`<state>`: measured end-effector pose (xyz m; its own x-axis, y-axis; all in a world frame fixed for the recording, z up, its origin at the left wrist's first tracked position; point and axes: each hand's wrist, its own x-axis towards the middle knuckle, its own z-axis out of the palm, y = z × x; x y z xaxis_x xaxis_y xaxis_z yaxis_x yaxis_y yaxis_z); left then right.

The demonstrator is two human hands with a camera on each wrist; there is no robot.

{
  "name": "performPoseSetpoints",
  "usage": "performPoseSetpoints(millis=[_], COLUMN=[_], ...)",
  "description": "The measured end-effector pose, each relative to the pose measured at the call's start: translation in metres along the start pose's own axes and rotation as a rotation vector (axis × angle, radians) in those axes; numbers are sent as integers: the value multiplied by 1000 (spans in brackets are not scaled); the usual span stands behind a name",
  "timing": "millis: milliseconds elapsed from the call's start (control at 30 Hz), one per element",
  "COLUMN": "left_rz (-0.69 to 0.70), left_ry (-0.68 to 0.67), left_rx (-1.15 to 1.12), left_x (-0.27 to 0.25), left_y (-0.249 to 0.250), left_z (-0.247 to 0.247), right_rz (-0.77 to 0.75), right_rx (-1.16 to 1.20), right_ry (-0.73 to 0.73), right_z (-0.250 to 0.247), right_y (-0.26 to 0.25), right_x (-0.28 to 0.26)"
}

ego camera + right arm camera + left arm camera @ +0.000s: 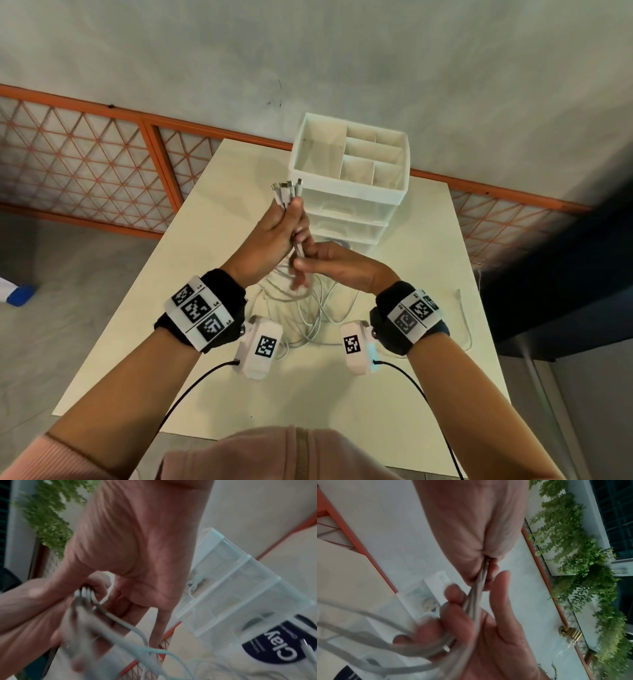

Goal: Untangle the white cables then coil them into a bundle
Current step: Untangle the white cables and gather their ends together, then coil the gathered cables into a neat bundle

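Note:
Several white cables (310, 308) are held up over the table (394, 377). My left hand (289, 212) grips them near their ends in a fist, and the metal connectors (286, 186) stick out above it. Just below, my right hand (301, 267) curls its thumb and fingers round the same strands. In the left wrist view the cables (476, 595) run from the left fist down through the right hand (471, 615), then loop away to the left. The right wrist view shows the blurred cables (85, 593). Their loose loops hang down onto the table between my wrists.
A white drawer unit (349, 192) with an open divided top stands right behind my hands. One more thin cable (466, 318) lies by the table's right edge. A container with a dark "Clay" label (289, 643) shows in the right wrist view. An orange lattice fence (85, 161) runs behind the table.

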<state>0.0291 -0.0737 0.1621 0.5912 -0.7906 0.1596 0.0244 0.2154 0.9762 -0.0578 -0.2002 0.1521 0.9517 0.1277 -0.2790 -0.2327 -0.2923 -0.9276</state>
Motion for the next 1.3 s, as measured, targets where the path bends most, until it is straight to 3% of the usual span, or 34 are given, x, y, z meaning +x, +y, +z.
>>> performPoseSetpoints(millis=[100,267,400,500,600,667,733,800,900,1033,1200,1300], left_rz=[19,19,-99,-212,-202,-121,-142,-167,-165,-62,-28,-45], left_ry=[97,247,335,318,263,116,-29,-89,-55,34,65,91], left_rx=[42,84,-70,-109,359,546,523,465,313,287,244,234], left_x=[0,-12,-14,-15,-17,-17,-16,-16,-17,-13,-14,-18], left_y=[1,-10,-20,-25,-24,-15,-9,-8,-3,14,20,13], left_z=[-14,-31,-36,-40,-38,-25,-12,-6,-4,-16,-23,-27], right_rz=[-3,-21,-14,5,-21,-20,-25,-33,-46,-44,37,55], right_rx=[-25,-369,-327,-186,-356,-467,-534,-522,-346,-90,-65,-113], right_ry=[103,241,350,478,504,473,455,457,454,400,403,480], right_z=[-4,-23,-19,-15,-16,-15,-13,-13,-20,-25,-32,-39], right_y=[-2,-9,-16,-21,-26,-31,-39,-43,-41,-25,-8,-10], right_x=[-1,-7,-12,-8,-5,-3,-1,0,-4,-8,-7,-13])
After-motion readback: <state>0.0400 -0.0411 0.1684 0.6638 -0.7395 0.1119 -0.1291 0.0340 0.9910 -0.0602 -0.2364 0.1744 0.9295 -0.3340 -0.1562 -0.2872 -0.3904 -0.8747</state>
